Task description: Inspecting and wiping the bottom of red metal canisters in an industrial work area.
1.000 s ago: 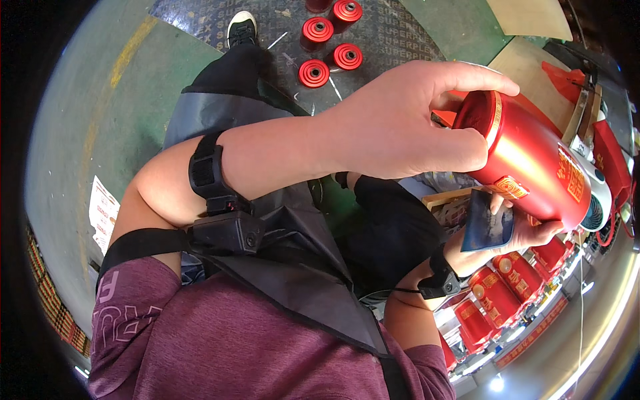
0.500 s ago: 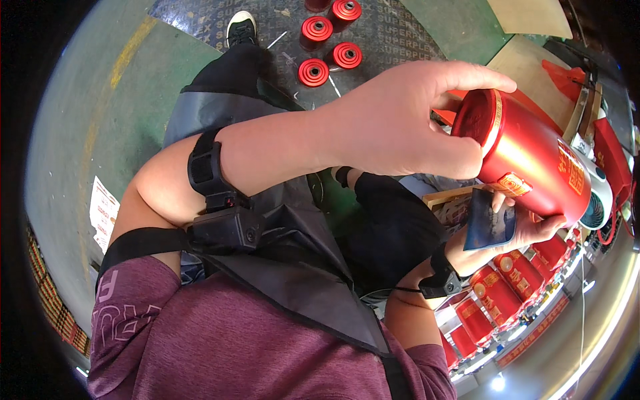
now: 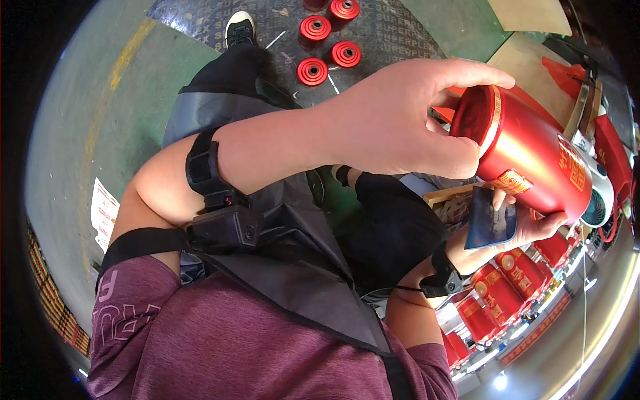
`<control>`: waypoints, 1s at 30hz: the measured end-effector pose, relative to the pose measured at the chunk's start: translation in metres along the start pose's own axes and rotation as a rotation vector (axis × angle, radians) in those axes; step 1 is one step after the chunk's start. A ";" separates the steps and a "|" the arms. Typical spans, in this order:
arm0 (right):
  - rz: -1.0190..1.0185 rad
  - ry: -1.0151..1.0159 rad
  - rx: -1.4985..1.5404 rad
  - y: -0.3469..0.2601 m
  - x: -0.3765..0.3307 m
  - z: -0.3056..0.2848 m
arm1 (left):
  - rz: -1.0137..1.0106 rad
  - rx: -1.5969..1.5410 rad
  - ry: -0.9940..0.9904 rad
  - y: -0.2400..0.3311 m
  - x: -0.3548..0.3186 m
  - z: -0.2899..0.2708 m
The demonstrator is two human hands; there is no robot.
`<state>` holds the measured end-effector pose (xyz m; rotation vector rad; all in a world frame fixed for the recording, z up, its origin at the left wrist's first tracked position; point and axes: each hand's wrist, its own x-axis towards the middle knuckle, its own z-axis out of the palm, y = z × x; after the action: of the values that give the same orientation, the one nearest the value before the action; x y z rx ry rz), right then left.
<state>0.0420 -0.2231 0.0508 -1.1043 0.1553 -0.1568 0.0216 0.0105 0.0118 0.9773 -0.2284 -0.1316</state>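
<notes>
A shiny red cylindrical canister (image 3: 533,150) with a gold band and gold labels lies tilted in the air at the right. My left hand (image 3: 417,120) is closed around its banded end, thumb and fingers on opposite sides. Below the canister, my right hand (image 3: 530,227) touches its lower side near the other end with a thumb or finger. A dark blue, thin flexible piece (image 3: 490,220), looking like a scraper, is pinched in that same hand. Some of the right fingers are hidden behind the piece and the canister.
Several red canisters (image 3: 312,71) stand on the dark patterned mat (image 3: 393,40) beyond my feet. A small white and teal fan (image 3: 598,200) sits behind the held canister. Stacked red boxes (image 3: 497,290) line the right, with a wooden-edged box (image 3: 448,197) beside my knee.
Almost nothing differs. The canister and both hands have shifted very slightly, with the same grip.
</notes>
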 end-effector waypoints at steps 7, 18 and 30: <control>-0.045 0.053 -0.088 0.002 -0.003 0.002 | -0.005 -0.030 -0.002 -0.001 0.000 0.001; 0.140 -0.247 0.321 -0.005 0.010 -0.024 | -0.004 -0.060 -0.015 0.000 -0.001 0.000; 0.099 -0.176 0.216 -0.006 0.009 -0.022 | -0.032 -0.074 -0.028 0.003 -0.001 0.001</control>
<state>0.0456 -0.2467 0.0457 -0.8881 0.0334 0.0126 0.0209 0.0119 0.0146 0.9059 -0.2317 -0.1816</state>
